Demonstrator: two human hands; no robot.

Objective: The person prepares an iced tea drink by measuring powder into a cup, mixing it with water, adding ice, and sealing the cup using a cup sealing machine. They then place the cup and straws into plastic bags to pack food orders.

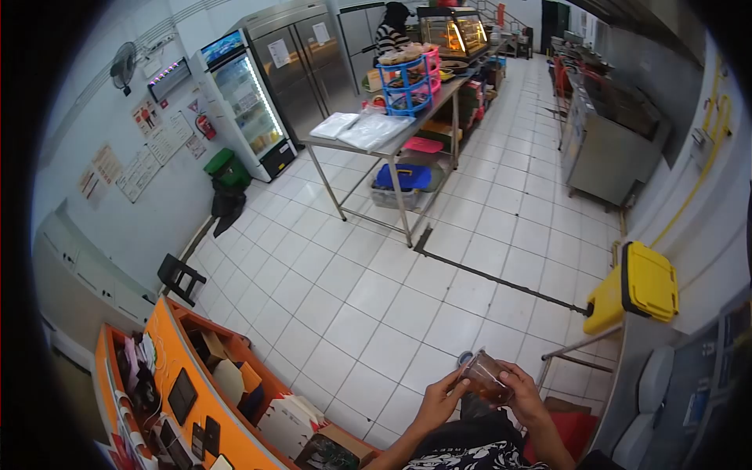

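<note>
A clear plastic cup (pixel 487 379) with something brownish in it is held tilted in front of my body. My left hand (pixel 444 398) closes on its left side, thumb and fingers against the wall. From the right, my right hand (pixel 522 389) wraps round the cup. What the brown content is, I cannot make out. Below the hands are my dark patterned clothes (pixel 478 448).
An orange counter (pixel 168 352) with a tablet and phones stands at the left. Ahead is a steel table (pixel 376 147) with plastic bags and coloured racks. A yellow bin (pixel 638 286) and steel cooking units (pixel 611 137) line the right. A person in stripes (pixel 390 35) stands far back.
</note>
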